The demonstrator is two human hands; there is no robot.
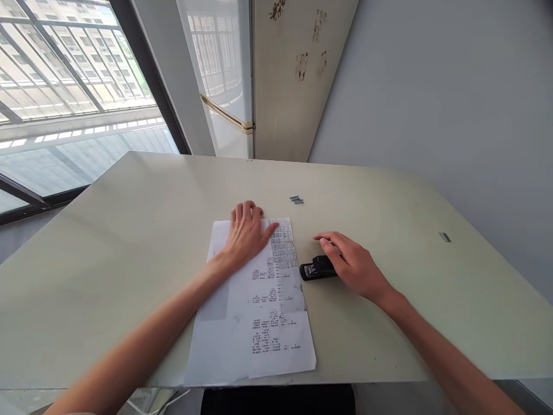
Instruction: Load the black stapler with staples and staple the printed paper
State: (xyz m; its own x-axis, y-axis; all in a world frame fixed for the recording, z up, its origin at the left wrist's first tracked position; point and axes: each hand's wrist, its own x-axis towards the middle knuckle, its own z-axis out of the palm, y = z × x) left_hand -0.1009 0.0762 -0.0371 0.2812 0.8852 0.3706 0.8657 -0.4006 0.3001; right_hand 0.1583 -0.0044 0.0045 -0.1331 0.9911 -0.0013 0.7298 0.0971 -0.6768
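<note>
Several printed sheets of paper (276,328) lie stacked on the table, reaching its near edge. Across their top part rests my left hand (247,230), thumb spread to the right and fingers slightly bent over the upper edge. A black stapler (319,268) lies just right of the sheets, its front end pointing left at them. Over its rear part is my right hand (352,262), with index finger and thumb stretched leftward above the stapler. The hand hides the back of the stapler, and whether the palm touches it is unclear.
The pale table (129,248) has a small group of staple strips (296,200) beyond the sheets and another staple strip (444,237) at far right. A fridge (285,109) stands behind the table, a window (64,69) at left, and a grey wall (440,86) at right.
</note>
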